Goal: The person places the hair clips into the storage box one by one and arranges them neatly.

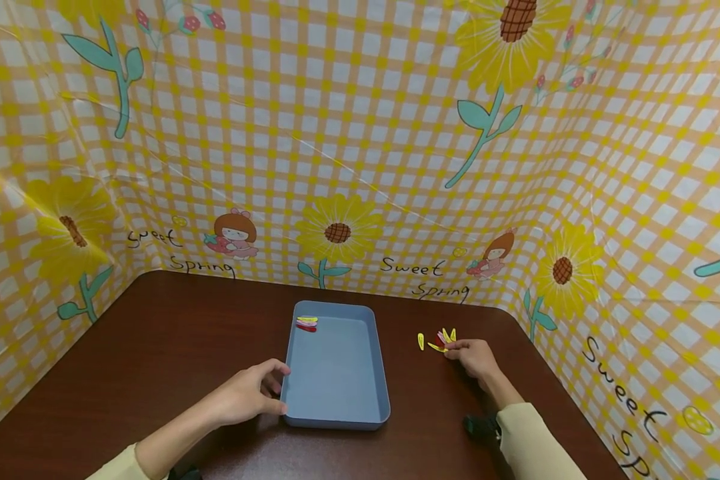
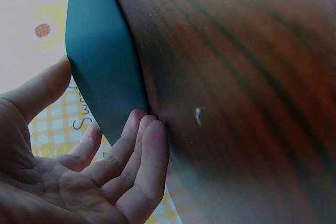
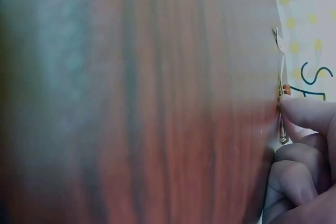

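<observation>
A shallow blue tray [image 1: 336, 373] stands on the dark table in the head view. Inside its far left corner lie a yellow hair clip [image 1: 307, 319], a pink one [image 1: 307, 324] and a red one [image 1: 307, 329]. My left hand [image 1: 255, 393] holds the tray's left side, with thumb and forefinger at the rim and the other fingers [image 2: 154, 140] low on the wall. To the right of the tray, my right hand [image 1: 475, 358] reaches into a small group of hair clips [image 1: 446, 335], mostly yellow. Its thumb and forefinger pinch at a clip [image 3: 282, 77]; the fingertips partly hide it.
A single yellow clip [image 1: 421, 341] lies left of the group. The brown table [image 1: 216, 320] is bordered at the back and sides by a checked sunflower cloth [image 1: 264, 167]. A dark object [image 1: 480, 427] sits beside the right sleeve.
</observation>
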Motion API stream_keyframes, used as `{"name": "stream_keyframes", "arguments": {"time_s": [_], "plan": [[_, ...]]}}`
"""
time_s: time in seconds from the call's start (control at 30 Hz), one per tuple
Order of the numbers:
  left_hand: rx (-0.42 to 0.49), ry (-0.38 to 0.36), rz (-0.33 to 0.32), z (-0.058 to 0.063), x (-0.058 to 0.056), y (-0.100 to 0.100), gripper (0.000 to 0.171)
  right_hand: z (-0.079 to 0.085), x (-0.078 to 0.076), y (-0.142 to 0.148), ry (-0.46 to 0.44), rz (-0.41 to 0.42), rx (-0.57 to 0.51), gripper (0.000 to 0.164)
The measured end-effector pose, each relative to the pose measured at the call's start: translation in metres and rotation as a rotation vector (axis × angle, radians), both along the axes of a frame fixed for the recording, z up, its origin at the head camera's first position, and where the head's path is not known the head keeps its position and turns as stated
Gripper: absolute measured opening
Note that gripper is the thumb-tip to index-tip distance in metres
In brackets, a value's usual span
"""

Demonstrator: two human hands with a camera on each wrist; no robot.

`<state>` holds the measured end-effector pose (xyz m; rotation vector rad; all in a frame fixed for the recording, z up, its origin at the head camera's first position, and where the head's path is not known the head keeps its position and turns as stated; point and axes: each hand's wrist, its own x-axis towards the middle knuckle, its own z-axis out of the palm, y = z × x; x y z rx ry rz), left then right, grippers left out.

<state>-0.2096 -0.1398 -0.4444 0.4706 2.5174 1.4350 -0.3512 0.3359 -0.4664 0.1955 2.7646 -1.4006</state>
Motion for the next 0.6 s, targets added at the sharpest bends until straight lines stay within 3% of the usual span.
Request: {"name": "stream_keyframes", "arguments": {"time_s": [0.43,0.6], "plan": [[0.019,-0.007,-0.019,0.000,0.001,0.001,0.057,0.009,0.008,0.009,0.015,0.019,-0.007,0.027],[0.006,-0.001,-0.008,0.001,0.001,0.000,0.058,0.014,0.004,0.013,0.076,0.027,0.076,0.026]]}}
